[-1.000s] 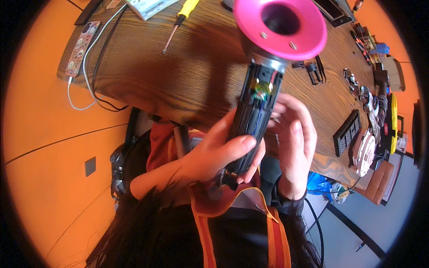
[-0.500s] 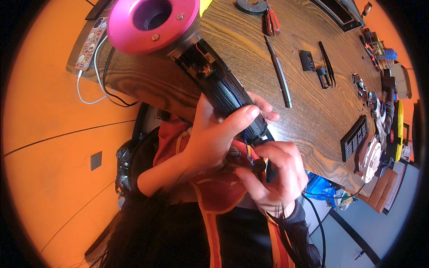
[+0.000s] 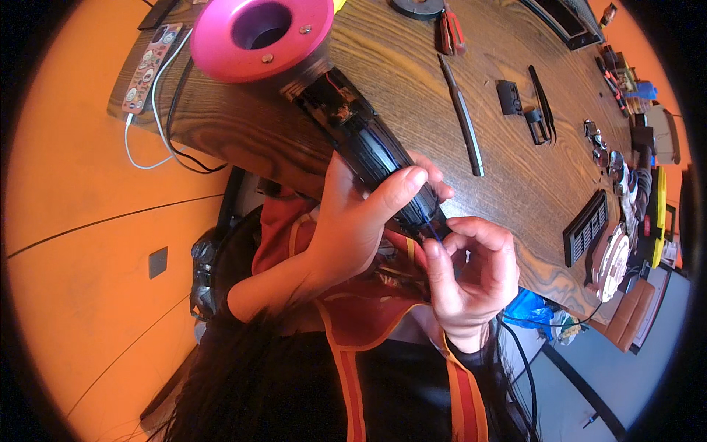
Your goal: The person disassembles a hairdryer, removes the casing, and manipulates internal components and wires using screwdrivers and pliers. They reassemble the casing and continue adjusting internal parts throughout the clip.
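A hair dryer with a round pink head slants across the view, its black handle opened so that the inner parts and wiring show. My left hand is wrapped round the lower half of the handle, thumb on top. At the handle's bottom end, my right hand pinches with thumb and forefinger. A thin blue wire runs along the handle into that pinch. My fingertips cover most of what they grip, so the exact part is hidden.
On the wooden table lie a dark pen-like rod, red-handled pliers, black tweezers and small black parts. A black grille stands near the right edge. At the left, a phone has a white cable plugged in.
My right hand has moved up against the handle's end, and its thumb and forefinger have come together. The blue wire that hung below now lies along the handle.
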{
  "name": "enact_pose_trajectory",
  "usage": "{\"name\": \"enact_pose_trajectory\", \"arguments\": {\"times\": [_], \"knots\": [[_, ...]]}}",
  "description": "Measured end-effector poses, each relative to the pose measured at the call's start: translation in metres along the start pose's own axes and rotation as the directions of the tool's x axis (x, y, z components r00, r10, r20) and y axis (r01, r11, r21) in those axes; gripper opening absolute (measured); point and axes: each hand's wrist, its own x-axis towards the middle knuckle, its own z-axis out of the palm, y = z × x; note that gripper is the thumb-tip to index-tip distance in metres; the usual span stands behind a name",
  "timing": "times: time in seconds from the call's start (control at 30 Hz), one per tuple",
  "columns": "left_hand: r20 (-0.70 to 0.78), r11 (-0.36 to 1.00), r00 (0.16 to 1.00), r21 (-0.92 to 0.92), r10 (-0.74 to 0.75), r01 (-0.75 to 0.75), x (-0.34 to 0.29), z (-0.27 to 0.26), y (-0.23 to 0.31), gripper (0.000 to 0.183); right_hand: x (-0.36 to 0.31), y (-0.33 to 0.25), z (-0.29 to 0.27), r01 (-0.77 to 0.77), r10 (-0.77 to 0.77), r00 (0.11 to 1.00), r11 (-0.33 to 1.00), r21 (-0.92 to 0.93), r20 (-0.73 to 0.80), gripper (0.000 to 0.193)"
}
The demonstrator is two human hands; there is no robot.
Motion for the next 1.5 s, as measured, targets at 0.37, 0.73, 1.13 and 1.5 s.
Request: {"name": "enact_pose_trajectory", "arguments": {"times": [0.37,0.73,1.13,1.5], "knots": [[0.006,0.995,1.000,-0.097,-0.026,0.026,-0.006,0.005,0.002,0.024,0.004,0.003,-0.007,0.362,-0.352,0.932,0.903,-0.230,0.086,0.022],[0.044,0.976,0.999,-0.217,-0.013,0.022,-0.010,0.003,0.002,0.036,-0.002,-0.001,-0.011,0.509,-0.485,0.861,0.803,-0.311,0.155,0.031],[0.137,0.952,0.981,-0.258,-0.136,0.168,-0.007,0.003,0.012,0.043,0.000,-0.007,-0.015,0.531,-0.505,0.847,0.789,-0.309,0.165,0.029],[0.152,0.957,0.979,-0.236,-0.133,0.167,-0.005,0.002,0.015,0.046,0.005,-0.008,-0.015,0.443,-0.437,0.894,0.840,-0.314,0.095,0.030]]}}
